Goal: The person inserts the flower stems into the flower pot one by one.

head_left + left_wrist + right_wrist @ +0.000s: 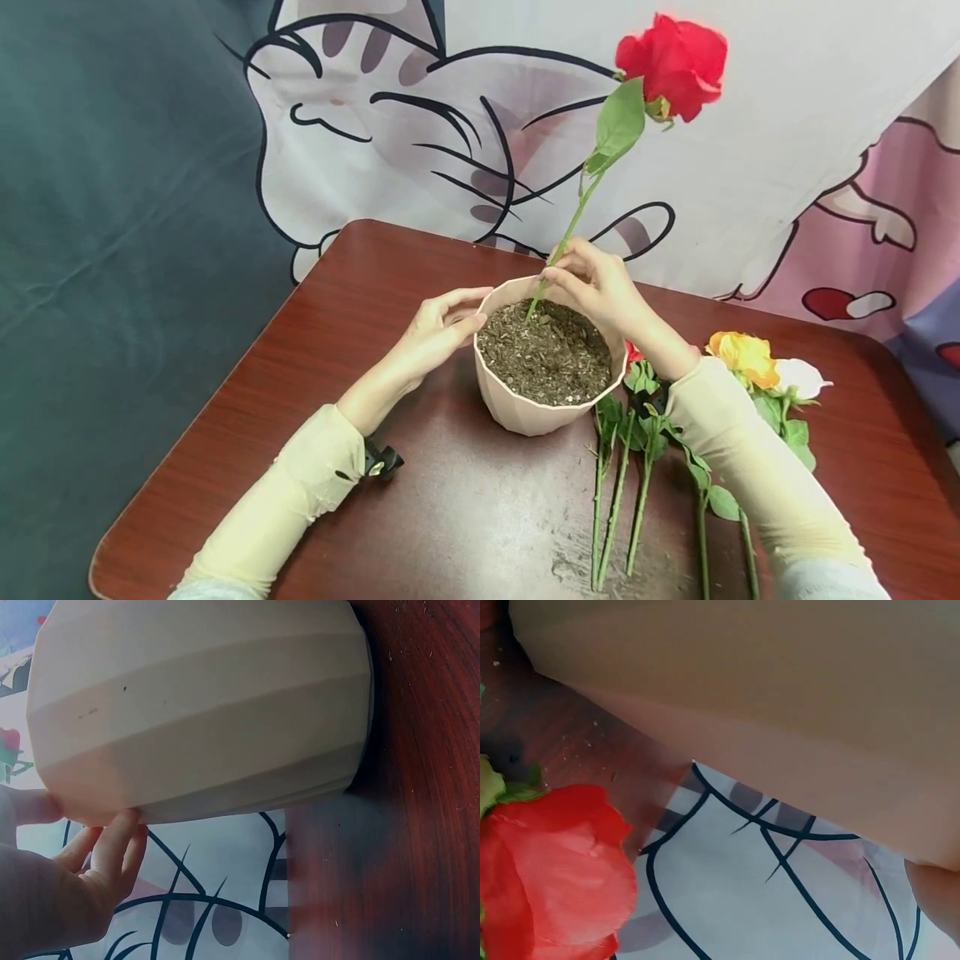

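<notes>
A red rose stands tilted to the right, its green stem going down into dark soil in a pale pink flower pot. My right hand pinches the stem low down, just above the pot's far rim. In the right wrist view, only a bit of a finger shows beside the pot wall. My left hand holds the pot at its left rim. Its fingers touch the faceted outer wall in the left wrist view.
Several cut stems lie on the brown table right of the pot. With them are a yellow rose, a white rose and a red rose, partly behind my right forearm. A cat-print curtain hangs behind.
</notes>
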Demonstrator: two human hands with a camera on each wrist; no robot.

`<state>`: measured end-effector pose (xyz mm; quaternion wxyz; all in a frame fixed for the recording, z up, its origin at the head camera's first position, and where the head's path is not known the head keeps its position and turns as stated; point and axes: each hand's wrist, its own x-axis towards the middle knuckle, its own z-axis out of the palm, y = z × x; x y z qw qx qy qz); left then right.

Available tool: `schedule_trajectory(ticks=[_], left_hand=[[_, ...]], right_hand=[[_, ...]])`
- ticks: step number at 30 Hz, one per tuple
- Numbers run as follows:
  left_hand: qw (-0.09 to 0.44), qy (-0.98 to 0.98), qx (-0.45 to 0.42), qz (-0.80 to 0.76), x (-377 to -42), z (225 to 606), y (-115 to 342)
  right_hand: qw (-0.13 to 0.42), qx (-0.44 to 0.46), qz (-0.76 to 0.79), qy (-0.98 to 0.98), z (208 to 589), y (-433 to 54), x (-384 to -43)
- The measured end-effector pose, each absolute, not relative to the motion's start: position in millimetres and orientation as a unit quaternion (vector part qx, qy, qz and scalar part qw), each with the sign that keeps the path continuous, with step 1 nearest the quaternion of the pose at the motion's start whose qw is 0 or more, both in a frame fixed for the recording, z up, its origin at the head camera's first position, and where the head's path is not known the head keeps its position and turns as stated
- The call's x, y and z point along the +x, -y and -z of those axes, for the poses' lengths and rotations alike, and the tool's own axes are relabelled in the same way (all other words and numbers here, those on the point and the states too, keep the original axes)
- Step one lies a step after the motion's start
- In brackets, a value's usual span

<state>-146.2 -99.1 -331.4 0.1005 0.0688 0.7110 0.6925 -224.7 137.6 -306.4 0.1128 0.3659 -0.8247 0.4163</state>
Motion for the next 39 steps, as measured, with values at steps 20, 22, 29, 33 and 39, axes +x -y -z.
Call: schedule_trajectory(ticks=[20, 22, 29, 33, 39], left_hand=[[0.105, -0.708, 0.065, -0.696, -148, 333, 100], [0.106, -0.707, 0.067, -0.696, -149, 334, 100], [0.108, -0.704, 0.058, -0.700, -148, 334, 102], [0.108, -0.703, 0.061, -0.700, -147, 333, 102], [0.109, -0.703, 0.068, -0.700, -147, 333, 101]], right_hand=[[0.019, 0.438, -0.423, 0.793, 302, -113, -234], [0.021, 0.449, -0.424, 0.786, 304, -111, -234], [0.024, 0.417, -0.450, 0.789, 307, -113, -231], [0.026, 0.399, -0.447, 0.801, 305, -111, -228], [0.028, 0.353, -0.415, 0.838, 303, -115, -227]])
